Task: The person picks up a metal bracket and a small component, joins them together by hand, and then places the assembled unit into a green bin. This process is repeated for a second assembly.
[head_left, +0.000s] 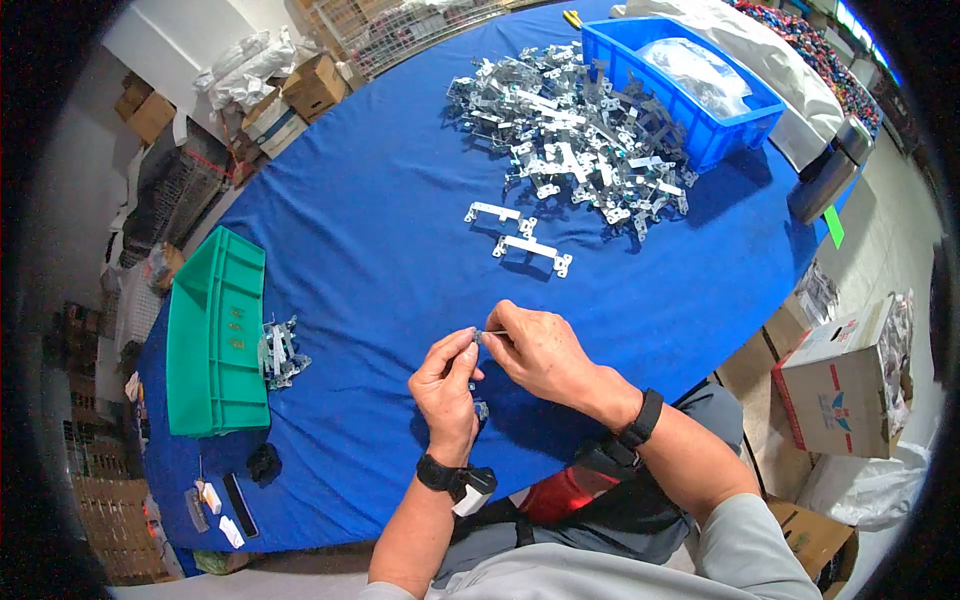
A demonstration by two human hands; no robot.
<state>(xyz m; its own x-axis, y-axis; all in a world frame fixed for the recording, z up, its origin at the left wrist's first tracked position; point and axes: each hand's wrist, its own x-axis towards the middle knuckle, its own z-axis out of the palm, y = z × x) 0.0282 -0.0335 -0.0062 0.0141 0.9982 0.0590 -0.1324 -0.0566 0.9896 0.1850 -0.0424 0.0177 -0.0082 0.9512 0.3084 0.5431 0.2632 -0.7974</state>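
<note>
My left hand [447, 390] is closed around a small metal bracket [481, 410], most of it hidden by the fingers and palm. Close beside it, my right hand [548, 357] pinches a thin metal piece [495, 332] whose tip meets the bracket's upper end at the left fingertips. What kind of piece this is, I cannot make out. Just beyond the hands, two loose metal brackets [530, 253] lie on the blue cloth [370, 220]. Farther back is a large heap of similar metal brackets [570, 120].
A green bin [217, 340] stands on its side at the left, with a small pile of brackets [284, 353] against it. The blue crate [715, 140] at the back holds a plastic bag. A steel flask [832, 170] is near the right edge; a dark phone-like slab [240, 505] lies front left.
</note>
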